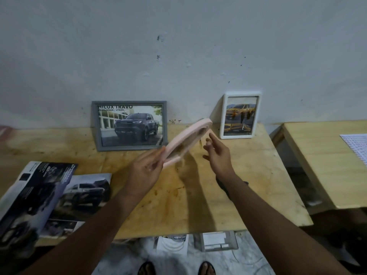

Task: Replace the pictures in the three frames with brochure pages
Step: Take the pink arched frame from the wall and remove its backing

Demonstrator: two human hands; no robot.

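Left hand [145, 171] gripping pink frame [186, 132] at centre (blurred), right hand [218, 153] loose-fingered just right of it, holding nothing, grey frame [95, 126] centre left, white frame [223, 116] centre right

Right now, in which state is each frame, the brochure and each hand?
pink frame: held tilted above the table, its content blurred.
grey frame: stands on the table, leaning on the wall, truck picture inside.
white frame: stands upright at the wall, yellow car picture inside.
brochure: lies open on the table.
left hand: grips the pink frame's near edge.
right hand: fingers straight, beside the frame's far edge; contact unclear.
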